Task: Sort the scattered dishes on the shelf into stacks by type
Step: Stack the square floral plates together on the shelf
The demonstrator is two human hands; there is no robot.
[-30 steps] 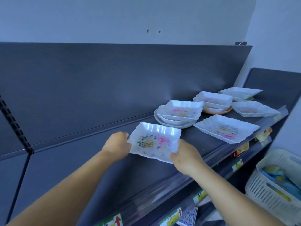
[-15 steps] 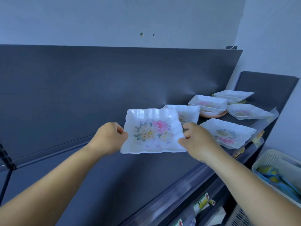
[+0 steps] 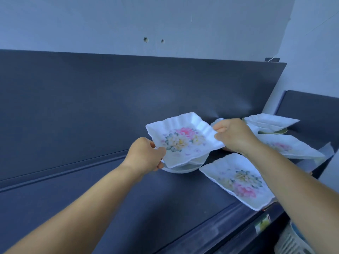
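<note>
My left hand (image 3: 145, 154) pinches the near left corner of a square white dish (image 3: 183, 140) with a fluted rim and a pink, yellow and green flower print, thumb on top and fingers curled beneath. The dish is tilted, its far edge raised, and sits directly over a small stack of white dishes (image 3: 185, 166) on the dark shelf (image 3: 91, 189); whether its underside touches that stack cannot be told. My right hand (image 3: 233, 135) grips the dish's right edge, fingers folded over the rim. To the right, near the shelf's front lip, a larger flat flowered plate (image 3: 238, 182) of the same pattern lies alone, partly crossed by my right forearm. Behind it, a second flowered plate (image 3: 288, 146) rests farther back, and beyond that a white fluted dish (image 3: 269, 122) sits on a green-rimmed plate (image 3: 273, 132). Another white piece shows just behind my right hand, mostly hidden. A dark back panel (image 3: 110, 98) rises behind the shelf, below a pale wall (image 3: 128, 21) with two small holes. A white basket (image 3: 291, 241) appears at the lower right.
</note>
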